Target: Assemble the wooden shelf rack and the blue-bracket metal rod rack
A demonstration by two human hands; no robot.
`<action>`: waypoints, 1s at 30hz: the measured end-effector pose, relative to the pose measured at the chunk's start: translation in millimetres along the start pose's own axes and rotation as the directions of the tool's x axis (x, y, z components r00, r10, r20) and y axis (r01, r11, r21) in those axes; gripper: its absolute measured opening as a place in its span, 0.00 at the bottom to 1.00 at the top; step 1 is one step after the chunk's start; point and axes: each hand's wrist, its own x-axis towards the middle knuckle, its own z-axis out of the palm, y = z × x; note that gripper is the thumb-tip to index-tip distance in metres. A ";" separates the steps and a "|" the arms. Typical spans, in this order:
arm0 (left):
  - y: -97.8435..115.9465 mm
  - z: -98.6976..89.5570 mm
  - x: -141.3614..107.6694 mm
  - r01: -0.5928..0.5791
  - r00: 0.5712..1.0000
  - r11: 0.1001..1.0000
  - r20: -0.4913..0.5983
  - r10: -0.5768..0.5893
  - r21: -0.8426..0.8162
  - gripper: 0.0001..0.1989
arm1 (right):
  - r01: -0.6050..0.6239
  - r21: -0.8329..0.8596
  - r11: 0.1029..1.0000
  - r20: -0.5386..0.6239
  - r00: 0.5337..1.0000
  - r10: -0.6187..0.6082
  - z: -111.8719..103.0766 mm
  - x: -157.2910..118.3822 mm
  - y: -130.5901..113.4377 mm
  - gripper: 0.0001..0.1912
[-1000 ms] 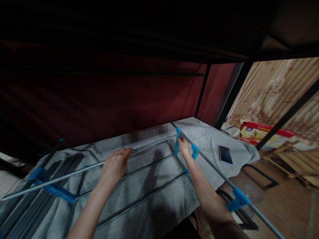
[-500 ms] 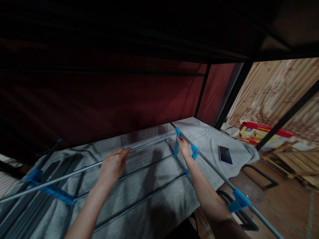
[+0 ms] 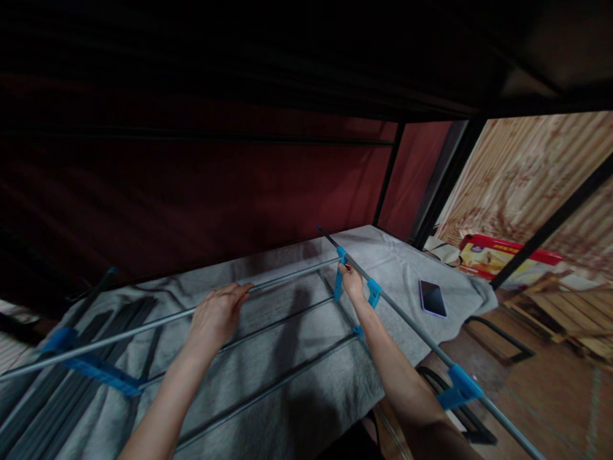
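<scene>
My left hand (image 3: 216, 314) is closed over a long grey metal tube (image 3: 292, 275) that crosses the frame from lower left toward the middle. At that tube's far end, my right hand (image 3: 352, 282) grips around a blue plastic connector (image 3: 340, 275), its fingertips partly hidden. The connector sits on a second grey tube (image 3: 412, 322) running down to the right. More blue connectors, one (image 3: 373, 291) beside my right wrist and another (image 3: 460, 387) lower right, are on that second tube. A further blue connector (image 3: 90, 364) lies under the left tube. Thinner tubes form a ladder-like frame below.
A grey blanket (image 3: 402, 255) covers the bed surface. Loose dark tubes (image 3: 90, 358) lie at the left. A phone (image 3: 432, 298) rests at the right. Black bed posts (image 3: 447, 185) rise beyond. A red and yellow box (image 3: 502, 259) and wooden slatted furniture (image 3: 569, 306) stand farther right.
My left hand and the tube's left end have shifted slightly to the left and down. My right hand keeps its hold on the connector with almost no movement.
</scene>
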 end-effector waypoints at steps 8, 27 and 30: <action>-9.0 -7.3 16.0 -0.063 0.998 0.997 -0.001 0.063 0.043 0.23 | 0.003 -0.022 1.000 0.015 1.000 -0.002 -0.4 -2.7 0.2 0.14; -34.5 -10.0 45.1 -0.007 0.980 0.989 0.198 0.036 -0.148 0.25 | 0.033 -0.045 0.998 0.007 0.999 -0.033 -0.9 -6.5 -1.9 0.14; -38.4 -6.7 48.0 0.008 0.971 0.980 0.237 0.040 -0.197 0.26 | 0.053 -0.056 0.997 0.011 0.999 -0.053 -0.9 -6.6 -1.1 0.14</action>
